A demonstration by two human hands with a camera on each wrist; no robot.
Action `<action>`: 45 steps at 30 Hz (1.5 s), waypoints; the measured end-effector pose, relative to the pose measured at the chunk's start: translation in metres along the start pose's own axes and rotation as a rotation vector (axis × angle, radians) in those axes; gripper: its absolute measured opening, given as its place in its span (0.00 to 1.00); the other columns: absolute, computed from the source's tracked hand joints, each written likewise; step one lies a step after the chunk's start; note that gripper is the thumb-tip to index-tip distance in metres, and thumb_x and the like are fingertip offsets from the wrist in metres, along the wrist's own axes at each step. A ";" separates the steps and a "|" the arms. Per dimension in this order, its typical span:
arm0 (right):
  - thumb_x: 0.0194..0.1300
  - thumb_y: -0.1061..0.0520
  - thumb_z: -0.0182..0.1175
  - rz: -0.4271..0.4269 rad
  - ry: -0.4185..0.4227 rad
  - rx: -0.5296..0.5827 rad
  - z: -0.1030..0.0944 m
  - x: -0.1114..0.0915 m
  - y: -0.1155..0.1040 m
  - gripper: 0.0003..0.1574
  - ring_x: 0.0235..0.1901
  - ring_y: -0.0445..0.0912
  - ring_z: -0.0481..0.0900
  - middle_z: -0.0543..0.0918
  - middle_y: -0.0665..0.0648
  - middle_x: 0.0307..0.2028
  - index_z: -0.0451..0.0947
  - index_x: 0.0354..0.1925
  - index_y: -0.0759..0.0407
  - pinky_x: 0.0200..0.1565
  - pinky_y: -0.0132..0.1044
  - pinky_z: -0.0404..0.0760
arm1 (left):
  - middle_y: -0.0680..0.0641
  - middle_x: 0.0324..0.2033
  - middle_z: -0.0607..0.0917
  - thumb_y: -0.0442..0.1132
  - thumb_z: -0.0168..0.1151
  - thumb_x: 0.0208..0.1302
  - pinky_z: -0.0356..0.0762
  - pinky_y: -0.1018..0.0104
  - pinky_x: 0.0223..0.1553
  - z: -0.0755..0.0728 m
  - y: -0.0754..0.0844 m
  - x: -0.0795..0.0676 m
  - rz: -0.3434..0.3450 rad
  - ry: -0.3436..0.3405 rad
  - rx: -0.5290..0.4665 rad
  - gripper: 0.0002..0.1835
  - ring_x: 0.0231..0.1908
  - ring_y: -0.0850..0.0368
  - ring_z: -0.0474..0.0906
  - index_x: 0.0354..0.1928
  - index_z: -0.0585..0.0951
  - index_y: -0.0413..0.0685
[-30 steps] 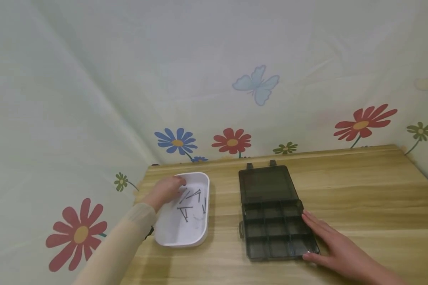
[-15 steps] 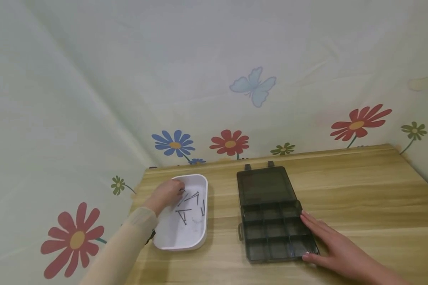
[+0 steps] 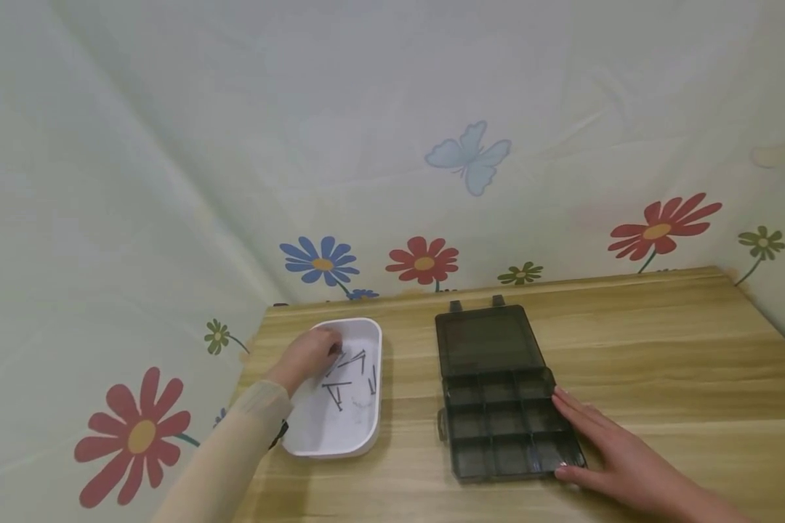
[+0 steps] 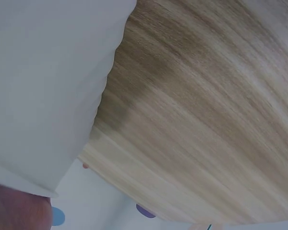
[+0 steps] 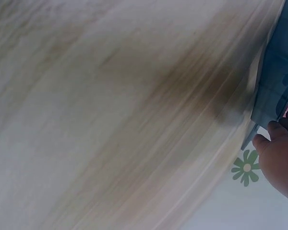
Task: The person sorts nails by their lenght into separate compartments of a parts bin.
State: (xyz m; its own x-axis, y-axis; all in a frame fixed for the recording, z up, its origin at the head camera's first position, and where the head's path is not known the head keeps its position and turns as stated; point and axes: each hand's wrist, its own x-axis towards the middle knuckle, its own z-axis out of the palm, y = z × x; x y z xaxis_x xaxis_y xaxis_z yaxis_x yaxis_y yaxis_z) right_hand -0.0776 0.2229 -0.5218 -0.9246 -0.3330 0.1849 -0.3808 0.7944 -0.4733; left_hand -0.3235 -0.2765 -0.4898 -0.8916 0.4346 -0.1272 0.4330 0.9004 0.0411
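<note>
In the head view my left hand (image 3: 312,356) reaches over the left rim of a white plastic tray (image 3: 330,439), fingers bent down among several thin grey nails (image 3: 337,396). Its fingertips are right at the nails near the back; I cannot tell whether one is pinched. My right hand (image 3: 618,450) rests with fingers straight along the right side of a dark see-through compartment box (image 3: 490,439), the thumb at its front right corner. The box's lid (image 3: 489,338) lies folded back. In the right wrist view, fingers touch the edge of the box (image 5: 278,72).
Tray and box stand side by side on a wood-grain table (image 3: 661,349), with a strip of tabletop between them. A pale curtain (image 3: 366,145) printed with flowers and a butterfly hangs behind and to the left. The left wrist view shows mostly the tray's outer wall (image 4: 48,86).
The left hand's fingers have shifted slightly down and toward the nails in the tray. The right hand and box have stayed in place; the view has shifted slightly.
</note>
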 end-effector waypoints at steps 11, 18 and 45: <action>0.62 0.25 0.70 0.037 -0.041 0.038 0.002 -0.001 -0.004 0.62 0.71 0.60 0.75 0.67 0.55 0.80 0.63 0.82 0.50 0.59 0.62 0.82 | 0.53 0.31 0.84 0.35 0.71 0.70 0.84 0.60 0.43 0.003 -0.003 -0.003 0.010 -0.011 0.034 0.05 0.32 0.59 0.78 0.35 0.87 0.53; 0.61 0.25 0.71 0.022 -0.019 0.029 0.005 -0.002 -0.003 0.62 0.71 0.60 0.75 0.68 0.54 0.79 0.63 0.82 0.49 0.60 0.62 0.81 | 0.53 0.29 0.81 0.36 0.72 0.69 0.83 0.61 0.40 0.006 -0.003 -0.009 0.039 0.017 0.065 0.08 0.31 0.59 0.76 0.32 0.83 0.52; 0.60 0.28 0.74 0.047 -0.055 0.073 0.003 -0.001 0.002 0.64 0.71 0.70 0.72 0.67 0.59 0.79 0.62 0.82 0.53 0.60 0.66 0.79 | 0.53 0.34 0.84 0.33 0.69 0.67 0.84 0.59 0.42 -0.070 0.034 -0.015 0.150 0.157 -0.011 0.04 0.36 0.57 0.80 0.39 0.84 0.50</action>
State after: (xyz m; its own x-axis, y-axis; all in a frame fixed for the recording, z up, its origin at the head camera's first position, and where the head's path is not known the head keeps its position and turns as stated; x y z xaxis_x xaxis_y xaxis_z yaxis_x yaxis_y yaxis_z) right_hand -0.0774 0.2229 -0.5256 -0.9387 -0.3252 0.1145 -0.3333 0.7711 -0.5425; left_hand -0.3042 -0.2509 -0.4174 -0.8275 0.5602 0.0366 0.5614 0.8254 0.0590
